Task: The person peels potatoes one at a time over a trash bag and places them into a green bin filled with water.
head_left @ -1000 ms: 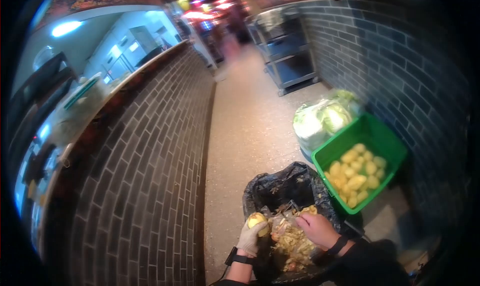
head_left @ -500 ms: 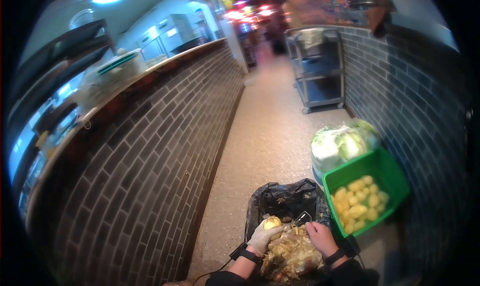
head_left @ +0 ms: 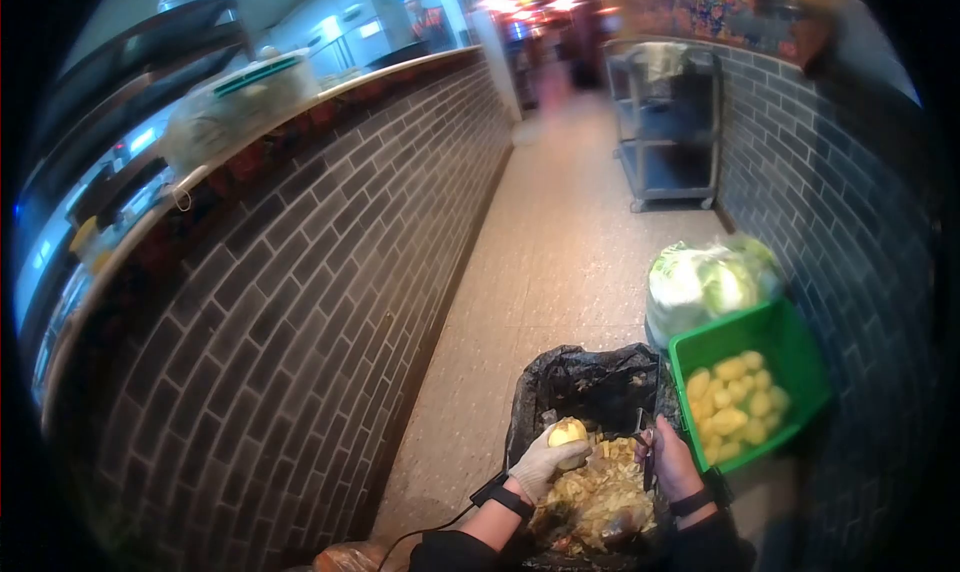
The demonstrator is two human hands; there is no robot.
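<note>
In my gloved left hand point(head_left: 540, 466) sits a partly peeled potato point(head_left: 567, 433), its yellow flesh facing up. My bare right hand point(head_left: 674, 460) is closed on a peeler point(head_left: 646, 442) with a dark handle, held to the right of the potato and apart from it. Both hands are above a bin lined with a black bag point(head_left: 590, 372). A heap of peelings point(head_left: 603, 497) fills the near part of the bag. Peeled potatoes point(head_left: 735, 402) lie in a green crate point(head_left: 800, 372) just right of my right hand.
Bagged cabbages point(head_left: 705, 282) stand behind the crate. Further off, a wheeled trolley point(head_left: 668, 162) is against the right brick wall. A brick counter point(head_left: 330, 262) runs along the left. A cable trails from my left wrist, near an orange-brown bag point(head_left: 350, 557) on the floor.
My right hand has drawn the peeler away to the right and turned it more upright. The potato stays in my left hand. The whole view has shifted slightly.
</note>
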